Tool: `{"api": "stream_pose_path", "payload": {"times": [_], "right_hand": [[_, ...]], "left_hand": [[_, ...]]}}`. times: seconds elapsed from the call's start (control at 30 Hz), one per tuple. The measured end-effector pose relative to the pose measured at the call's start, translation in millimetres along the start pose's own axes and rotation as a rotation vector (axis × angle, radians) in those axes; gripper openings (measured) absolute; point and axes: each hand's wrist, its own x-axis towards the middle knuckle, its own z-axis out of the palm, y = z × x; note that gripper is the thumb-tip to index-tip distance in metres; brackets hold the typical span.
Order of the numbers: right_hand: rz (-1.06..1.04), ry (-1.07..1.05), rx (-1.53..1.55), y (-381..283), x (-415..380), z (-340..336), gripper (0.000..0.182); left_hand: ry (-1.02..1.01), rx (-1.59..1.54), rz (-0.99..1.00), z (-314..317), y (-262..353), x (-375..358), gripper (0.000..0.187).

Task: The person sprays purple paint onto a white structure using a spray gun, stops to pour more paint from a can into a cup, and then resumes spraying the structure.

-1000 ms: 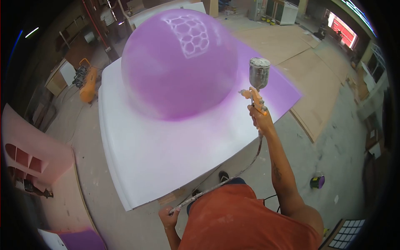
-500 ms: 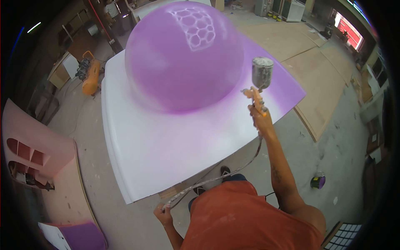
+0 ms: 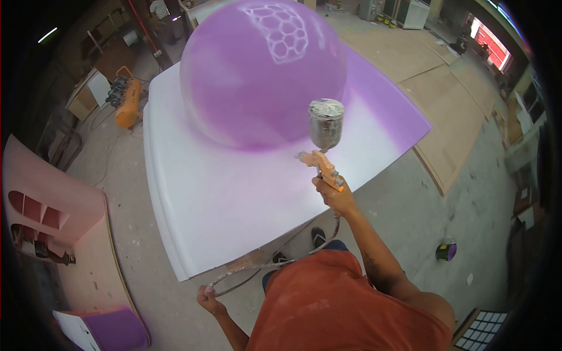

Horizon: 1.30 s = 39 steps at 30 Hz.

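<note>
My right hand is wrapped round the handle of an orange spray gun, which carries a metal paint cup on top. The gun's nozzle points left, over a white panel with purple along its right corner. A large purple dome rises from the panel, with a white honeycomb pattern near its top. Down at the lower left, my left hand is closed on the air hose, which loops past my body up to the gun.
An orange air compressor stands on the floor at the left. Pink curved furniture is at the far left. A paint bucket sits on the floor to the right, below wooden boards. Another person stands at the back left.
My right hand has brought the spray gun left and closer to my body, over the white part of the panel. My left hand has shifted left with the hose.
</note>
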Motion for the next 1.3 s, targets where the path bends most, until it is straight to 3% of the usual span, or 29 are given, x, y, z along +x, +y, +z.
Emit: {"api": "stream_pose_path", "payload": {"times": [0.17, 0.33, 0.5, 0.63, 0.7, 0.73, 0.87, 1.1, 1.23, 1.3], "right_hand": [[-0.062, 0.246, 0.074, 19, 35, -78, 0.024], [-0.093, 0.413, -0.026, -13, 85, -159, 0.024], [-0.282, 0.524, -0.187, -20, 143, -211, 0.03], [-0.335, 0.554, -0.238, -18, 137, -203, 0.029], [-0.137, 0.462, -0.18, -6, 110, -180, 0.026], [-0.133, 0.447, -0.187, 0, 95, -165, 0.026], [0.024, 0.23, -0.032, 19, 45, -97, 0.026], [0.026, -0.121, 0.152, 33, 21, 4, 0.028], [0.038, -0.169, 0.163, 34, 10, 15, 0.03], [0.045, -0.027, 0.004, 44, 7, 7, 0.03]], "left_hand": [[-0.177, 0.064, 0.057, 47, 11, -12, 0.032], [-0.436, 0.241, 0.131, 106, 30, -33, 0.039], [-0.477, 0.292, 0.155, 139, 34, -56, 0.036], [-0.405, 0.282, 0.064, 146, 33, -68, 0.04], [-0.352, 0.286, 0.035, 135, 27, -73, 0.045], [-0.321, 0.274, 0.035, 130, 29, -70, 0.043], [-0.19, 0.201, 0.044, 87, 13, -62, 0.041], [-0.123, 0.227, 0.039, 11, 28, -45, 0.038], [-0.114, 0.217, 0.048, -7, 32, -49, 0.037], [-0.119, 0.214, 0.059, -6, 32, -53, 0.037]]}}
